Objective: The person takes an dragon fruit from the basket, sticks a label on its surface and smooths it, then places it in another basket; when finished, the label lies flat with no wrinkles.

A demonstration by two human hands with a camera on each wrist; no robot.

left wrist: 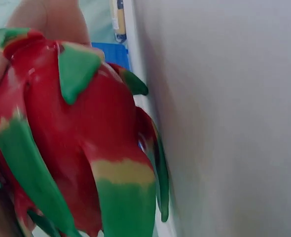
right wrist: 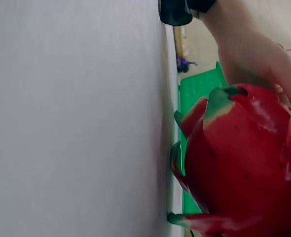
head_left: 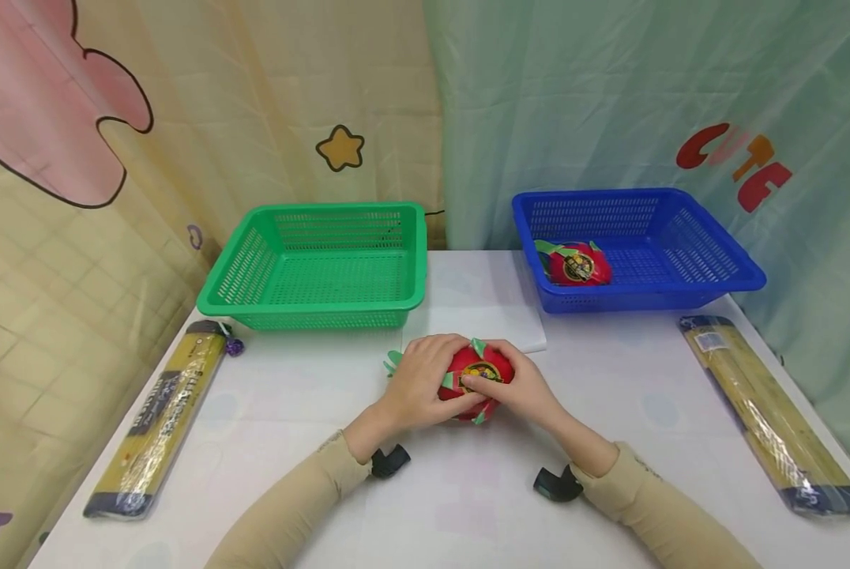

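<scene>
Both hands hold one red dragon fruit [head_left: 460, 384] with green-tipped scales, close over the white table in front of the person. A round dark label faces up on it. The left hand [head_left: 423, 385] curls over its left side, and the right hand [head_left: 520, 387] grips its right side with the thumb across the label. In the left wrist view the dragon fruit [left wrist: 86, 133] shows its long green scales. From the right wrist view, the dragon fruit [right wrist: 249, 163] shows its glossy red side, with the left hand [right wrist: 259, 59] behind it.
A green basket [head_left: 311, 314] stands at the back left. The blue basket [head_left: 638, 300] at the back right holds another dragon fruit [head_left: 580, 265]. Long yellow packets lie along the left [head_left: 162, 419] and right [head_left: 773, 415] table edges. A white sheet [head_left: 475, 316] lies between the baskets.
</scene>
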